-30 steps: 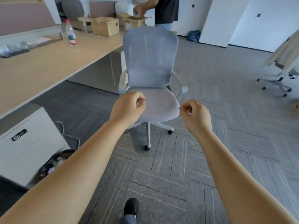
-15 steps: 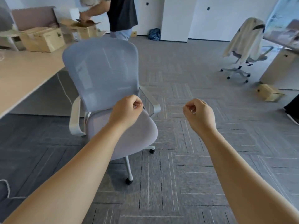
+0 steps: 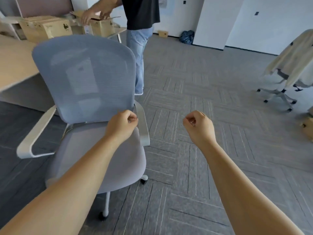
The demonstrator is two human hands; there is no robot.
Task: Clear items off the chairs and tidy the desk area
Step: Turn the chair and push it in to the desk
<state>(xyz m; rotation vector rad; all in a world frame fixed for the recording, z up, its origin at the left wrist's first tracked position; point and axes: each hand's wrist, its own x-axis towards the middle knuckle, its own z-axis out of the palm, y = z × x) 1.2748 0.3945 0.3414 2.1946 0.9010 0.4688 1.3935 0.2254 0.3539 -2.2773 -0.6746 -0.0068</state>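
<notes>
A grey mesh office chair (image 3: 84, 78) with white armrests stands close in front of me on the left, its seat bare. My left hand (image 3: 121, 125) hovers over the seat near the right armrest, fingers curled into a fist and holding nothing. My right hand (image 3: 199, 127) is also a fist, held over the carpet, apart from the chair. At the far right a second chair (image 3: 281, 92) carries a beige garment (image 3: 293, 60) draped over its back. The wooden desk (image 3: 15, 63) runs along the left.
Another person (image 3: 140, 31) stands behind the chair, reaching into a cardboard box (image 3: 100, 24). A second box (image 3: 45, 28) sits on the desk end. A small box (image 3: 307, 126) lies on the floor at the right edge. Grey carpet (image 3: 203, 82) stretches between the chairs.
The view has swung right and closer to the grey chair; the draped chair has come into sight. Both hands stay clenched in the same pose.
</notes>
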